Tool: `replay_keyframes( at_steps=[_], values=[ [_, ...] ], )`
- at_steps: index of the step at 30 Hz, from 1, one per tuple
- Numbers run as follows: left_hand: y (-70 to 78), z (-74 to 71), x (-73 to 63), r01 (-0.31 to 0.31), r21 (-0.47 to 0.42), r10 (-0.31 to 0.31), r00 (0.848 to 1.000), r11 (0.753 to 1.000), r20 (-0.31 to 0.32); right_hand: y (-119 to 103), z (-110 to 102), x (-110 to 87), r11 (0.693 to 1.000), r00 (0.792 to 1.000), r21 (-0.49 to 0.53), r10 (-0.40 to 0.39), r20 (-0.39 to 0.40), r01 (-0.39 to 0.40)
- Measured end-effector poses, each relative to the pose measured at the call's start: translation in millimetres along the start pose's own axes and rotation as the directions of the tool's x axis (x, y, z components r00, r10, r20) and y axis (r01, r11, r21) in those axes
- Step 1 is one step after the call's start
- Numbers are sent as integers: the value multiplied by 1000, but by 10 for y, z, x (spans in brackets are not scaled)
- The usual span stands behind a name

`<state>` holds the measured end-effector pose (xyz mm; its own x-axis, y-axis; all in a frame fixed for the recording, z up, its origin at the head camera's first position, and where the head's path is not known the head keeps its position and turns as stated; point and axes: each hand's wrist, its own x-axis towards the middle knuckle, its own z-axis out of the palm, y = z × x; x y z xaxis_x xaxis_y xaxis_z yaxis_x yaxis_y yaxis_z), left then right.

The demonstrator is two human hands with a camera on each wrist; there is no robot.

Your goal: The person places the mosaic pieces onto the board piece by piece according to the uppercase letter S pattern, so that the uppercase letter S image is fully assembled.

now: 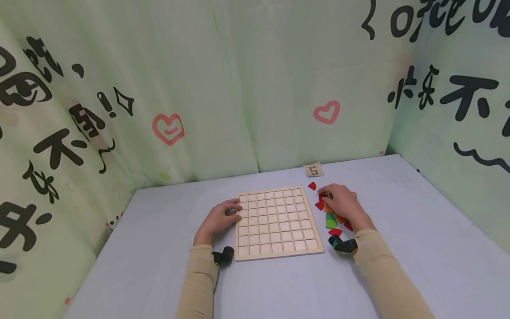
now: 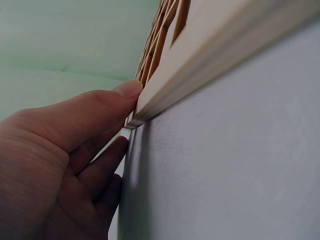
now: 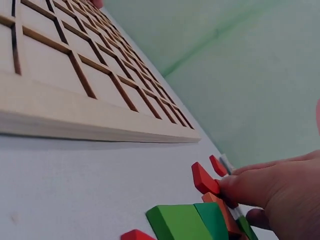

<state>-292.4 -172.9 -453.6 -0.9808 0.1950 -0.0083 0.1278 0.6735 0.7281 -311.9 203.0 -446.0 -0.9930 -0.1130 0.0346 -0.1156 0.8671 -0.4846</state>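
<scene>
A square wooden grid board (image 1: 279, 223) with many shallow square cells lies flat on the table. My left hand (image 1: 217, 220) rests at its left edge; in the left wrist view the thumb (image 2: 112, 100) touches the rim while the other fingers extend beside it. To the right of the board, my right hand (image 1: 341, 203) reaches down over a small group of coloured pieces. Its thumb tip touches by a red piece (image 3: 204, 179); whether anything lies under the other fingertips is hidden. Green pieces (image 1: 330, 220) and an orange piece (image 1: 327, 209) lie close under this hand.
A small printed card (image 1: 313, 169) lies behind the board near the table's back edge. One red piece (image 1: 312, 185) sits apart, and another red piece (image 1: 335, 232) lies near the right wrist camera (image 1: 342, 244). A printed curtain (image 1: 247, 88) stands behind the white table (image 1: 159, 248).
</scene>
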Motion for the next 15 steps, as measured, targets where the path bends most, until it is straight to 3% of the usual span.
replay_keyframes(
  at_steps=[7, 15],
  values=[
    [2, 2, -10, 2, -2, -2, 1000, 1000, 4, -21, -25, -14, 999, 999, -26, 30, 16, -30],
    [-26, 31, 3, -44, 5, 44, 999, 999, -2, -88, 5, -9, 997, 998, -61, 54, -12, -55]
  ],
)
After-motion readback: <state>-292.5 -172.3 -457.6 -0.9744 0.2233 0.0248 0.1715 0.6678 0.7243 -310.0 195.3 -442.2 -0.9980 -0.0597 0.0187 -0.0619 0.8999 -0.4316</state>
